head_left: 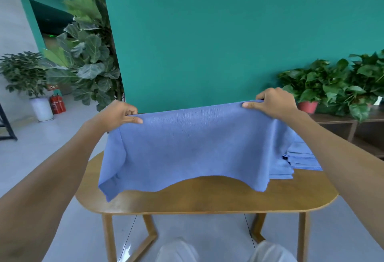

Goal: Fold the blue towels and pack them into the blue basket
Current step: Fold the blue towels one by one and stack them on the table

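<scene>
- We hold one blue towel (187, 151) up above the wooden table (207, 197), stretched wide between both hands.
- Our left hand (118, 114) pinches the towel's top left corner, thumb in front and fingers curled behind.
- Our right hand (274, 104) pinches the top right corner the same way.
- The lower edge hangs loose and wavy, near the tabletop.
- A stack of towels (301, 158) lies on the far right of the table, partly hidden behind the held towel.
- Potted plants (332, 83) stand on the far right against the green wall (228, 33).
</scene>
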